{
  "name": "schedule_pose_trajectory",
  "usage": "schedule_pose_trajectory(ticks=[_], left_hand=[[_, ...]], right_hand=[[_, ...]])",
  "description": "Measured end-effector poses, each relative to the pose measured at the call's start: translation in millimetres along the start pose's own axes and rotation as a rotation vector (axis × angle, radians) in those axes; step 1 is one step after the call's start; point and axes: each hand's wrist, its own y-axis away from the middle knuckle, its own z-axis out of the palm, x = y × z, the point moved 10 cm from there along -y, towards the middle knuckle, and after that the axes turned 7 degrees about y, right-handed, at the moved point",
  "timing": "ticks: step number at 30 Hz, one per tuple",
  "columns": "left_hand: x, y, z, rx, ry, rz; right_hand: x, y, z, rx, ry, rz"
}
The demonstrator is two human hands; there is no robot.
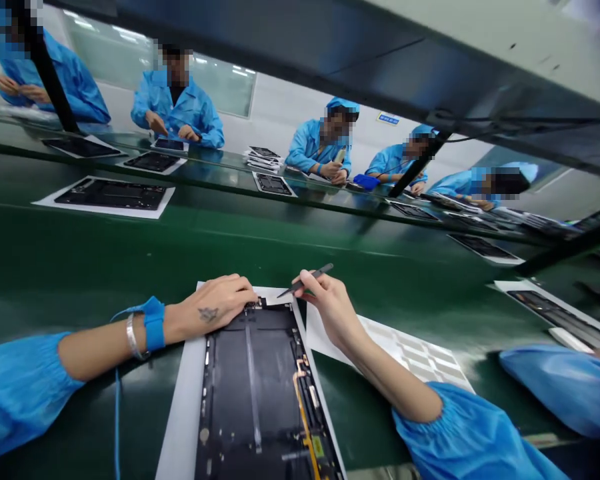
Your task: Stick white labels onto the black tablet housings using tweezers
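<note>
An open tablet housing (275, 380), dark inside with an orange flex cable along its right side, lies lengthwise before me on white paper (177, 400). My left hand (217, 303) rests over its far left corner. Those fingers are bent together at the far edge, beside a small black connector; the thumb is hidden. Black tweezers (313, 277) are pinched in my right hand (327, 303). Their tip points down and left, close to the housing's far edge; contact cannot be made out. Partly under my right forearm is a white sheet (425, 353) with rows of pale stickers.
Another housing on paper (113, 197) lies on the green bench (220, 240) at far left. Co-workers in blue sit across the line, with stacked panels (263, 160) between them. A neighbour's blue sleeve (565, 387) is at right. A blue cord (117, 427) hangs from my left wristband.
</note>
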Motion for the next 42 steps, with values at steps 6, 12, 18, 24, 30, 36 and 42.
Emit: schedule_pose_trajectory(ticks=[6, 12, 18, 24, 30, 36, 42], left_hand=[[2, -1, 1.4, 0.016, -0.012, 0.036], [2, -2, 4.0, -0.003, -0.021, 0.046], [3, -3, 1.4, -0.002, -0.002, 0.041], [4, -3, 1.9, -0.007, 0.002, 0.039], [4, -4, 1.9, -0.005, 0.004, 0.042], [4, -4, 2.9, -0.014, 0.000, 0.042], [4, -4, 1.5, -0.011, 0.011, 0.039]], right_hand=[[11, 1, 4, -0.079, -0.010, 0.054], [16, 0, 0, -0.070, -0.018, 0.080], [15, 3, 0, -0.058, 0.014, 0.063], [13, 5, 0, -0.053, 0.050, 0.053], [12, 5, -1, -0.043, 0.072, 0.059], [12, 5, -1, -0.052, 0.070, 0.051], [12, 5, 0, -0.058, 0.076, 0.045]])
